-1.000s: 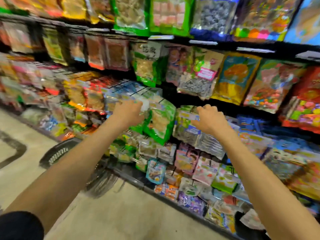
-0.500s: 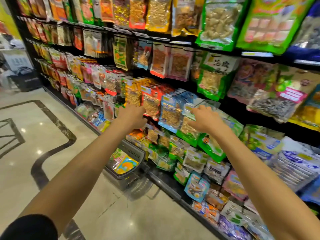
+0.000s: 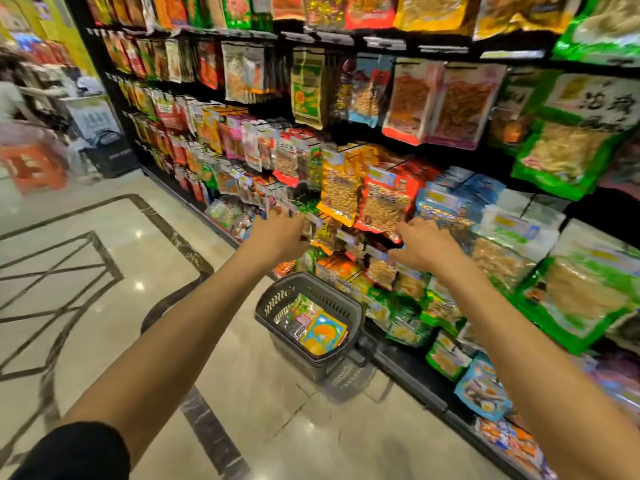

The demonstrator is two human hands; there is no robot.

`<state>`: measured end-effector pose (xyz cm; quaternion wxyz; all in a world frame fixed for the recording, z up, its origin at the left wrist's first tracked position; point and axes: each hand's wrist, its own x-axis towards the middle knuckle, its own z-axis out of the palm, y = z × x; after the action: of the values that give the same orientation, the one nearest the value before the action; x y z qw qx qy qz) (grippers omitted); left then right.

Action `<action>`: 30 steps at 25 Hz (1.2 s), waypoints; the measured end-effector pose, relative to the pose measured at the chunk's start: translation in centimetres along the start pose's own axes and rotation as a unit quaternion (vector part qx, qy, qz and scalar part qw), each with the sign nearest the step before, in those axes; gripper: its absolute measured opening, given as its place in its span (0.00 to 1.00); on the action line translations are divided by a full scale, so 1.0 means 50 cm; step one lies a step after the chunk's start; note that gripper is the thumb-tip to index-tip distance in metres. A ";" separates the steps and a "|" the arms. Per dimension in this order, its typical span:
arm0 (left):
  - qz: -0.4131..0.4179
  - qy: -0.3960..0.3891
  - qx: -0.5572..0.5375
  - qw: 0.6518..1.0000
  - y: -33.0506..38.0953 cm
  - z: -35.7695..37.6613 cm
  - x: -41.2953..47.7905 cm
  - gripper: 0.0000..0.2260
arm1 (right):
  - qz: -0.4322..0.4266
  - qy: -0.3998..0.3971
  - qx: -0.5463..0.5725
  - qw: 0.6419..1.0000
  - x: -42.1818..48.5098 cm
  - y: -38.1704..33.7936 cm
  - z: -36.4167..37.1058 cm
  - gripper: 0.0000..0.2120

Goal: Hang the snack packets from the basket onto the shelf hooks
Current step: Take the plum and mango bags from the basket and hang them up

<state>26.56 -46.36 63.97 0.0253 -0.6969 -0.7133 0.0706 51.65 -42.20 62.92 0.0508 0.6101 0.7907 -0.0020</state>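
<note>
A dark grey shopping basket (image 3: 275,306) stands on the floor against the shelf base, below and between my hands. It holds several snack packets, with a yellow and orange packet (image 3: 322,332) on top. My left hand (image 3: 277,237) reaches into the hanging packets at mid-shelf height; its fingertips are hidden among them. My right hand (image 3: 427,245) has its fingers apart, touching the lower edge of a red packet of nuts (image 3: 384,206) that hangs on a hook. Black shelf hooks (image 3: 349,147) with price tags stick out above the packet rows.
The shelf wall (image 3: 450,51) runs along the right, packed with hanging packets from top to floor. Marble floor (image 3: 145,237) with dark inlay lines spreads to the left. A black bin (image 3: 110,155) and a blurred orange object (image 3: 34,169) stand at the aisle's far end.
The view has swung left along the shelf. Both hands moved left from the green and blue packets to the orange and red ones. The basket has come fully into view below them.
</note>
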 end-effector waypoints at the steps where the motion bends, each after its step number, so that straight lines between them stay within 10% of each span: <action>1: 0.001 -0.012 -0.001 1.000 -0.015 0.015 0.022 0.22 | -0.004 -0.006 0.003 1.000 0.026 -0.016 0.007 0.27; 18: 0.025 -0.068 -0.009 0.997 -0.226 0.259 0.580 0.18 | -0.011 -0.110 0.019 0.994 0.598 -0.164 0.216 0.24; 30: 0.152 -0.195 -0.009 0.969 -0.307 0.545 0.829 0.19 | 0.132 -0.260 0.099 0.952 0.722 -0.269 0.444 0.24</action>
<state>6.54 -7.07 36.54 -0.1320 -0.7700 -0.5908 0.2017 31.37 -12.25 37.06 0.1938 0.6892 0.6587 -0.2316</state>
